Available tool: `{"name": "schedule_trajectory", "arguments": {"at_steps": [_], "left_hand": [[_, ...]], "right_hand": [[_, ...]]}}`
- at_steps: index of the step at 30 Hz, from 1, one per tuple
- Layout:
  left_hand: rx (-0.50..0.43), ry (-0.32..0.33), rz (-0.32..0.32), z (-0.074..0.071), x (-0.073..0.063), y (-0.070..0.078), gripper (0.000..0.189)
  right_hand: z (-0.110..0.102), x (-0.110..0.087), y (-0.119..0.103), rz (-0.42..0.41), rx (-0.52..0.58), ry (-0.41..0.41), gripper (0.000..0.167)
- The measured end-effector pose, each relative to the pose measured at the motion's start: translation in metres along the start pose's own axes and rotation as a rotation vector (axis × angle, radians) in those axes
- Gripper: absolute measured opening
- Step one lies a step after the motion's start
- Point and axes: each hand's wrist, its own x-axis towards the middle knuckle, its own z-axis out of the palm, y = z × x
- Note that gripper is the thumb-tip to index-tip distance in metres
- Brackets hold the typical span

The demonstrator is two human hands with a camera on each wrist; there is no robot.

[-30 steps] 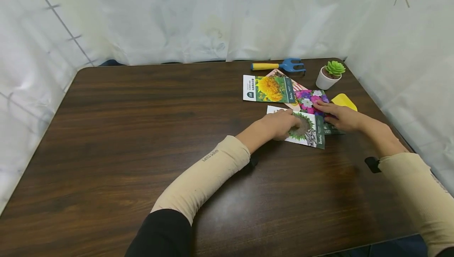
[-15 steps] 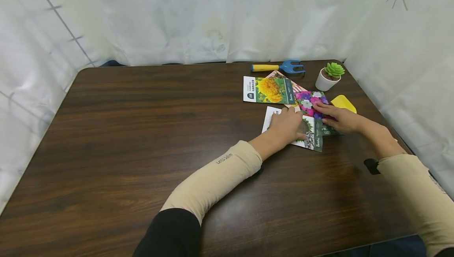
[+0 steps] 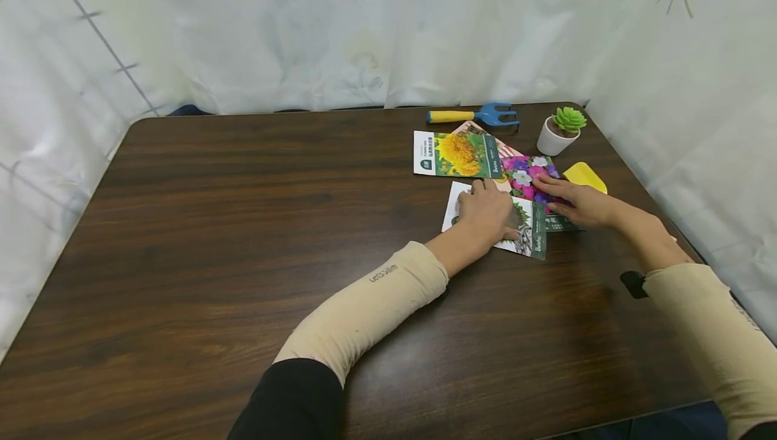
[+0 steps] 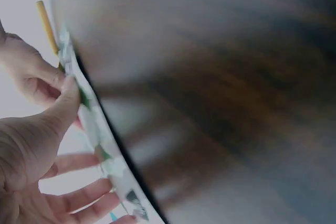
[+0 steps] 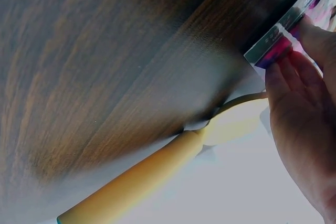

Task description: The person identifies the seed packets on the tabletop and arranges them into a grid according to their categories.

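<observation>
My left hand (image 3: 485, 214) lies with spread, fairly straight fingers over a white seed packet (image 3: 537, 231) showing a green plant and a dark green end band. The left wrist view has its thumb and fingertips at this packet (image 4: 107, 150), seen nearly edge-on. Flat on a seed packet with pink and purple flowers (image 3: 523, 177) rests my right hand (image 3: 585, 204), its fingers outstretched. The white packet partly covers the pink-flower one. Above them is a yellow-flower packet (image 3: 458, 153), overlapping a pink striped packet (image 3: 506, 150).
Behind the packets, a blue hand fork with a yellow handle (image 3: 449, 117) lies by the table's back edge. A potted succulent (image 3: 550, 141) stands in the back right corner. Beside my right hand is a yellow tool (image 3: 585, 175), its handle (image 5: 136, 177) showing in the right wrist view.
My left hand has shifted slightly right and spread over the white packet, which has turned a little and slid slightly left. My right hand has stayed on the pink-flower packet.
</observation>
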Motion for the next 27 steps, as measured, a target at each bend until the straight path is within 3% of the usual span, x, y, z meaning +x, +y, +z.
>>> {"name": "schedule_trajectory", "arguments": {"at_steps": [4,7,8,13,15,18,23,27], "left_hand": [[-0.094,-0.094,0.015,-0.005,0.001,-0.004,0.059],[-0.161,-0.168,0.079,-0.009,0.002,-0.014,0.051],[-0.168,-0.19,0.123,-0.01,0.003,-0.018,0.05],[-0.186,-0.207,0.47,-0.009,0.009,-0.044,0.044],[-0.203,-0.18,0.534,-0.006,0.009,-0.049,0.045],[-0.204,-0.101,0.448,0.001,0.005,-0.048,0.061],[-0.089,0.065,0.17,0.011,-0.007,-0.036,0.096],[-0.043,0.103,0.076,0.013,-0.014,-0.029,0.109]], "right_hand": [[0.002,0.0,-0.002,-0.013,0.012,0.016,0.059],[0.003,0.0,-0.003,-0.027,0.019,0.028,0.058],[0.003,0.0,-0.002,-0.028,0.017,0.029,0.058],[0.003,-0.001,0.0,-0.007,-0.002,0.025,0.058],[0.003,-0.001,0.0,0.005,0.002,0.015,0.058],[0.004,-0.001,0.0,0.004,0.011,0.013,0.058],[0.005,-0.001,0.001,-0.015,0.007,0.025,0.058],[0.003,0.0,0.001,-0.014,-0.002,0.025,0.058]]}}
